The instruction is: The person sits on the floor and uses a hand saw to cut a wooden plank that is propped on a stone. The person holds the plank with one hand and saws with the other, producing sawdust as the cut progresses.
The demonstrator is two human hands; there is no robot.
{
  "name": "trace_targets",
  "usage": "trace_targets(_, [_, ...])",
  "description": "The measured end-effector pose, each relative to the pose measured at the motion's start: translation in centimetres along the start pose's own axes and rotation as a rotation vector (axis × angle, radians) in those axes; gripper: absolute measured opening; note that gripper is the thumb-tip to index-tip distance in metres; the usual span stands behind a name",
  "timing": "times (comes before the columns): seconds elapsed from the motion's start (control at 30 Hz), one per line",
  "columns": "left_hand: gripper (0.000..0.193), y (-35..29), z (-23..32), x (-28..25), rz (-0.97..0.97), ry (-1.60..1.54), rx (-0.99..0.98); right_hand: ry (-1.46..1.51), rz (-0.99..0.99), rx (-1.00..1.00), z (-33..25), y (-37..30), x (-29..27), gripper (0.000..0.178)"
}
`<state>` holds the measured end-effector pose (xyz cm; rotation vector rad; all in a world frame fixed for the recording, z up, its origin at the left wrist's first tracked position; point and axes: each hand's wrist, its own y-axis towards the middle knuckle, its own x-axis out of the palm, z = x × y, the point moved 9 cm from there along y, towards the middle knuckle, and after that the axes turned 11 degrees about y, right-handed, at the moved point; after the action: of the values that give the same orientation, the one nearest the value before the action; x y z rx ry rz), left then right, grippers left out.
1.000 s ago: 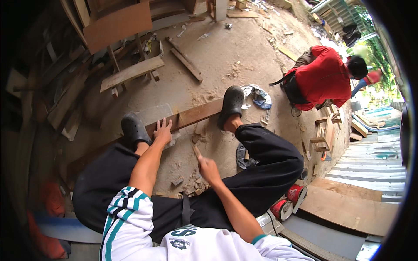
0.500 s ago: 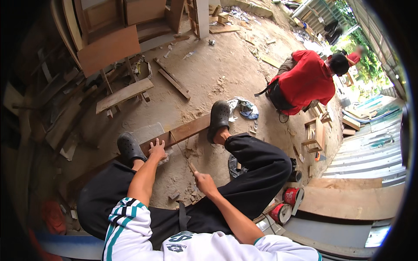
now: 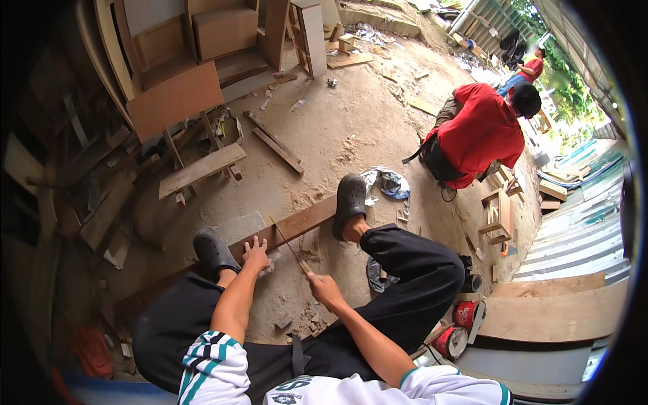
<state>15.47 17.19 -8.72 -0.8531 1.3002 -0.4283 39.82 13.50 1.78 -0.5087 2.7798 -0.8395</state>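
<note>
A long brown wooden board (image 3: 307,221) lies slantwise on the ground, with one of my dark clogs (image 3: 212,251) at its left part and the other clog (image 3: 350,201) on its right end. My left hand (image 3: 256,254) presses down on the board between my feet, fingers spread. In my right hand (image 3: 327,289) is the wooden handle of a handsaw (image 3: 289,246). Its thin blade crosses the board just right of my left hand, tip past the far edge. My fingers wrap round the handle, so most of the grip is hidden.
Wood scraps (image 3: 284,321) litter the dirt near my legs. A low bench (image 3: 202,170) and cabinet pieces (image 3: 175,101) stand far left. A person in red (image 3: 469,131) crouches ahead right. Red cans (image 3: 451,342) and a wide plank (image 3: 553,314) are at my right.
The whole view has shifted slightly. My right hand and the saw have slid a little forward across the board; my left hand stays on it. The distant person in red has moved.
</note>
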Motion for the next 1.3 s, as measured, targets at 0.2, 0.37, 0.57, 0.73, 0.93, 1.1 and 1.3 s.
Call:
trace_targets(0.2, [0.097,-0.5,0.0,0.3,-0.043,0.008,0.006,-0.101,-0.004,-0.044,-1.9,0.7,1.7,0.058])
trace_targets(0.37, [0.095,-0.9,-1.1,0.6,-0.010,-0.022,-0.016,-0.141,-0.002,-0.026,-0.6,-4.3,-0.1,0.058])
trace_targets(0.57, [0.094,-1.0,1.7,0.6,-0.027,0.000,0.038,-0.151,0.097,-0.064,-2.2,1.3,1.3,0.056])
trace_targets(0.73, [0.096,0.0,-1.7,0.9,0.011,-0.021,-0.022,-0.110,-0.037,-0.024,-1.0,-4.6,0.6,0.058])
trace_targets(0.93, [0.099,0.2,2.2,0.5,0.044,-0.012,0.042,-0.120,0.043,-0.047,-1.1,3.7,0.9,0.057])
trace_targets(1.1, [0.104,0.7,-2.1,2.2,0.055,-0.062,-0.027,-0.114,0.038,-0.117,-2.0,-5.2,0.6,0.057])
trace_targets(1.3, [0.103,0.5,1.3,0.7,0.047,-0.059,0.038,-0.060,0.028,-0.039,-1.8,4.3,1.0,0.053])
